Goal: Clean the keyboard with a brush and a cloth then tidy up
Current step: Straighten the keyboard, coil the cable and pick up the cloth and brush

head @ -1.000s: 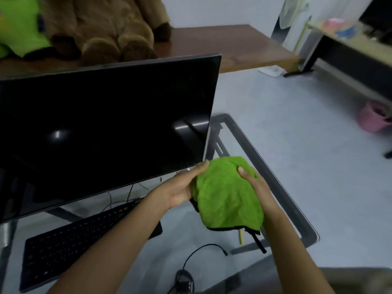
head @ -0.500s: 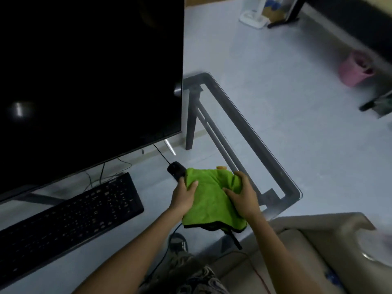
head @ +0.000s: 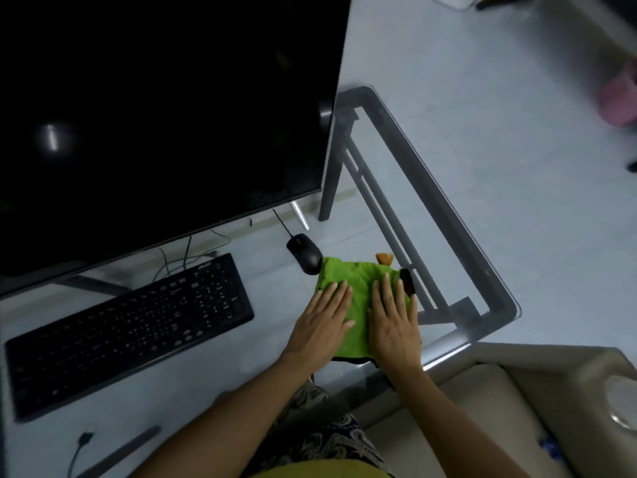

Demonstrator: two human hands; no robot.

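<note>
The green cloth (head: 358, 281) lies flat on the glass table (head: 448, 201), just right of the black keyboard (head: 127, 329). My left hand (head: 324, 322) and my right hand (head: 393, 322) rest palm-down side by side on the cloth with fingers stretched out, gripping nothing. An orange tip (head: 384, 258) and a dark end (head: 407, 280) stick out from under the cloth's far edge; the rest of that object is hidden.
A black mouse (head: 305, 253) touches the cloth's far left corner. The large dark monitor (head: 155, 115) stands behind the keyboard. A loose cable plug (head: 84, 438) lies near the front edge. A beige seat (head: 517, 408) is at the right, a pink bin (head: 618, 98) on the floor.
The cloth, held up in both hands beside the monitor, came down onto the table. Both hands went from gripping it to lying flat on it. My view tilted downward.
</note>
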